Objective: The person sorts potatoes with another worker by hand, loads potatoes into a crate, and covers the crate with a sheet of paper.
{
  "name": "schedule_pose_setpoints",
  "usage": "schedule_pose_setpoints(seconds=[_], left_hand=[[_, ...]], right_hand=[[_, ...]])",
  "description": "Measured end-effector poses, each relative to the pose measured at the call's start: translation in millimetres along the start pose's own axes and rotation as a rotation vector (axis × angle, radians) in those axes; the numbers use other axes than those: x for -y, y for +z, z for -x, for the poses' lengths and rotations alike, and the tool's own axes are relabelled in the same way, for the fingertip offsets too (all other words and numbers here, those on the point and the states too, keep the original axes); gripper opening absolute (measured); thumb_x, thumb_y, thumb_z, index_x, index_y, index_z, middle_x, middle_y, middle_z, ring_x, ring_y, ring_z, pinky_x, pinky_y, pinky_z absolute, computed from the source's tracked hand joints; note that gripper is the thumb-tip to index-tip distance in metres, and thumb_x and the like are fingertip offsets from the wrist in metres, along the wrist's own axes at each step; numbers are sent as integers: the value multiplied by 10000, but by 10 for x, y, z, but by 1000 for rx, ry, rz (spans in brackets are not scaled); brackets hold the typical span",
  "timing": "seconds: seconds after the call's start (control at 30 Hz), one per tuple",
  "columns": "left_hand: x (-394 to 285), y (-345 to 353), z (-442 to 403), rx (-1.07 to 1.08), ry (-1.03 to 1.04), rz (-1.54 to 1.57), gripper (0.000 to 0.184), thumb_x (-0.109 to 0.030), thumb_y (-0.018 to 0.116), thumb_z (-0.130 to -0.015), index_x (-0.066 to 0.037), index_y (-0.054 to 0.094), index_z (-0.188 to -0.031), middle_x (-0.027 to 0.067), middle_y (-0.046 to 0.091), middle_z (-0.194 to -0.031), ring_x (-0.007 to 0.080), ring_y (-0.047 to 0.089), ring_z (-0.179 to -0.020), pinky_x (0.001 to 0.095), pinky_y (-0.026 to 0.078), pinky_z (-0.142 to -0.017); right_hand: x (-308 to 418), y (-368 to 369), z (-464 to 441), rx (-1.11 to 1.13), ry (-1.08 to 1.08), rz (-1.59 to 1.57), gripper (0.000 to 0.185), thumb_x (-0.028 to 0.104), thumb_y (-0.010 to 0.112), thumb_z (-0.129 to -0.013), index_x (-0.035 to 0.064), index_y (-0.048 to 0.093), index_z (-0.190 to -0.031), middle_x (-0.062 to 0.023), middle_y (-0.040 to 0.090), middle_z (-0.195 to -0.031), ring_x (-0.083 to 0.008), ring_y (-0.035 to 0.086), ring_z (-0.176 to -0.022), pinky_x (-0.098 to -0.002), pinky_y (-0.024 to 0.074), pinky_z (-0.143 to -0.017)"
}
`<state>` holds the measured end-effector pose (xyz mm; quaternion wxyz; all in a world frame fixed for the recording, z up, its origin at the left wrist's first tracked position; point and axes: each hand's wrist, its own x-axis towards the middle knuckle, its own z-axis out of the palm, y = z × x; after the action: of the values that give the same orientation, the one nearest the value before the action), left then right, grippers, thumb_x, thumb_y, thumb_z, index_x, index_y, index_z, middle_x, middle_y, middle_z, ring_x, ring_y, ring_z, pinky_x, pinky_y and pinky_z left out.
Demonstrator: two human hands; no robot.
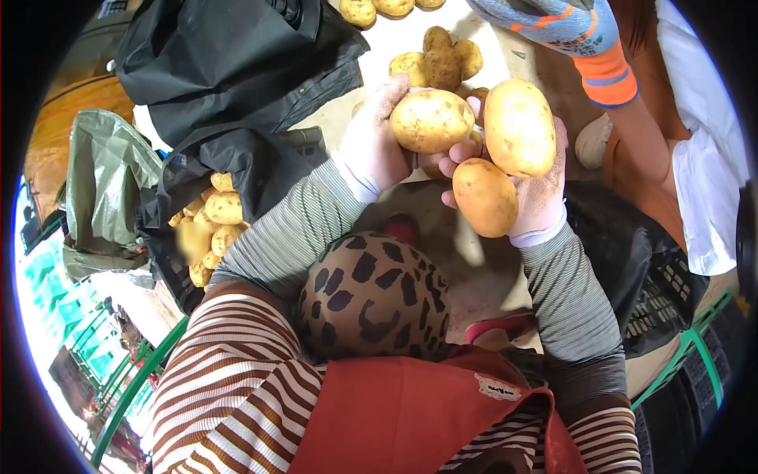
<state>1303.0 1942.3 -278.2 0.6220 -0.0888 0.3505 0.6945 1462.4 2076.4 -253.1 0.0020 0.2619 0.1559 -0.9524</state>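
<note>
My left hand (377,134), in a pale, soil-marked glove, is closed round an oval yellow potato (432,121). My right hand (543,193), gloved the same way, grips two potatoes: a large upright one (519,126) and a browner one (485,197) below it, nearer my body. Both hands are raised in front of me, close together, and the potatoes partly cover their fingers. Just beyond them, a small cluster of potatoes (443,67) lies on the pale surface.
Several potatoes (224,208) fill a black bag (260,170) at left, beside an olive sack (106,189). Black sheeting (237,63) lies at upper left. Another person's blue-and-orange glove (588,47) reaches in at upper right. A black-lined crate (655,292) stands at right.
</note>
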Motion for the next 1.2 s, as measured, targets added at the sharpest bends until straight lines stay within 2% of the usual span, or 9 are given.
schedule_pose_setpoints(seconds=[0.13,0.23,0.33,0.47,0.53,0.63,0.9,1.0,1.2], left_hand=[[-7,50,61,100,29,-216,594,-494,440,-990,-17,492,-1341,132,607,-1255,257,630,-1039,379,512,-886],[-105,104,71,274,-2,-304,613,-404,528,-970,-16,410,-1429,156,500,-1403,266,536,-1232,407,425,-1054],[-127,151,103,381,-81,-168,560,-298,549,-976,-23,397,-1439,148,431,-1465,256,464,-1313,406,374,-1102],[25,-20,10,449,65,-583,506,-151,555,-972,-36,395,-1437,113,415,-1462,211,437,-1323,377,362,-1106],[-116,218,126,321,-47,-713,438,-90,578,-947,-47,474,-1370,75,520,-1314,164,492,-1216,324,399,-1047],[-113,270,139,224,-88,-807,370,-62,581,-934,-49,541,-1301,57,570,-1215,147,529,-1124,302,419,-1001],[-28,131,100,228,272,-887,292,-125,439,-995,28,615,-1171,95,630,-1168,195,623,-1025,337,505,-912],[-78,200,127,92,47,-551,363,-185,394,-1006,65,604,-1167,139,645,-1163,230,633,-1050,364,510,-929],[-98,51,40,100,220,-475,483,-323,325,-1042,63,571,-1199,182,656,-1134,264,624,-1072,368,465,-1002]], right_hand=[[58,-123,38,119,35,-165,938,792,129,-872,108,409,-1449,-238,627,-1050,-415,619,-963,-587,540,-789],[100,-291,69,118,76,-269,1028,881,224,-789,163,315,-1520,-201,642,-1123,-431,617,-1045,-654,491,-845],[146,-305,192,30,-191,875,1003,839,221,-818,114,305,-1506,-214,633,-1174,-430,610,-1087,-640,464,-894],[66,-240,210,22,-123,559,844,692,399,-892,29,385,-1414,-191,674,-1084,-312,641,-1037,-467,483,-943],[25,-261,188,85,-51,283,851,698,369,-905,11,392,-1407,-208,673,-1081,-308,644,-1030,-433,492,-949],[-78,-388,131,201,62,-163,1017,816,105,-875,16,329,-1463,-292,617,-1157,-420,614,-1065,-467,508,-920],[-109,-336,142,236,94,-143,997,825,127,-866,51,356,-1452,-271,625,-1131,-439,599,-1061,-487,502,-923],[-106,-282,118,263,53,-104,968,810,132,-874,64,379,-1439,-260,627,-1118,-443,597,-1057,-521,510,-895],[-65,-124,103,131,66,-152,862,728,195,-911,60,409,-1411,-240,628,-1121,-452,609,-1034,-614,518,-833]])
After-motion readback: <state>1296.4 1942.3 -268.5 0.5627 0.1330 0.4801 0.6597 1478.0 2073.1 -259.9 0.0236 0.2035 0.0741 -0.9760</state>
